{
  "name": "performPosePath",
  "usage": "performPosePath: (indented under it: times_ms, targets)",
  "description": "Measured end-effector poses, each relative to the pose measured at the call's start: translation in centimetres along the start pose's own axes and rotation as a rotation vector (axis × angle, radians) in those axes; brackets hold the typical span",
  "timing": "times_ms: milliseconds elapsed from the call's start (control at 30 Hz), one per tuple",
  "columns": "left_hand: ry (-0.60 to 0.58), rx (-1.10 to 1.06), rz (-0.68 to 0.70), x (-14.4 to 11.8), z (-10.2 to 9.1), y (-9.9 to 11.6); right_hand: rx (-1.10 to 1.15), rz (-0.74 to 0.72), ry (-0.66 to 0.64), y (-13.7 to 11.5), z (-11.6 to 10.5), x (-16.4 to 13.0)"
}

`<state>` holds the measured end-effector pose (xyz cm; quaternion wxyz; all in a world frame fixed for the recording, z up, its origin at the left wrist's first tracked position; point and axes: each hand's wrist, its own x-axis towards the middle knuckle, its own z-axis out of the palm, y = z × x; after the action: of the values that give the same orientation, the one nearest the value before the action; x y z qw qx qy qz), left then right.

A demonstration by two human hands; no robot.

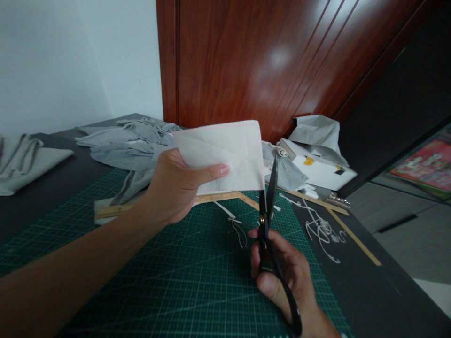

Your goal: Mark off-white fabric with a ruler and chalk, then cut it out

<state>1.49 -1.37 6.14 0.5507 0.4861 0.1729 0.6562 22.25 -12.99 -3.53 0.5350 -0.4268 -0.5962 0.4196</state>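
I hold a white cloth (pixel 225 152) up in my left hand (pixel 176 188). My thumb lies flat across the front of it and my other fingers are behind, so the hand is closed tight on the cloth's left side. The cloth hangs in the air over the green mat (pixel 197 281), not touching it.

My right hand (pixel 285 272) is wrapped around the handles of the black scissors (pixel 269 220). The blades point up and stand just a little apart, right at the cloth's lower right edge. I cannot tell if they bite the cloth yet.

To cut well, I think I should keep the cloth pulled flat and steady, so it does not flop. I should slide the blades deep onto the edge, then close them slowly. I should keep my left thumb well away from the blades.

My left arm comes in from the low left and reaches up and forward. My right wrist sits low, near the mat, with the hand turned so the scissors stand almost straight up.

Gray cloth (pixel 130 141) lies behind, and a wooden ruler (pixel 214 198) rests on the mat.
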Motion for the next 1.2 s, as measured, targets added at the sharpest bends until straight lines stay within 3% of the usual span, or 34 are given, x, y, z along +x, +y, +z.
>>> performPosePath:
  times_ms: [633, 900, 1033, 1100, 1200]
  targets:
    - [0.021, 0.197, 0.061, -0.1, -0.4, -0.2, -0.016, -0.003, -0.009, -0.2, 0.0, 0.2]
    - [0.148, 0.125, 0.077, -0.9, 0.6, -1.2, -0.012, -0.004, -0.011, -0.6, 0.2, 0.5]
    - [0.227, -0.008, 0.085, -1.8, 2.0, -1.7, 0.011, -0.040, 0.069, -0.7, 1.1, 0.7]
    - [0.208, -0.058, 0.034, -2.0, 2.5, -1.6, 0.008, -0.049, 0.084, -0.6, 1.2, 0.8]
    - [0.091, -0.101, -0.050, -1.9, 2.7, -1.0, -0.001, -0.061, 0.087, -0.6, 0.7, 0.9]
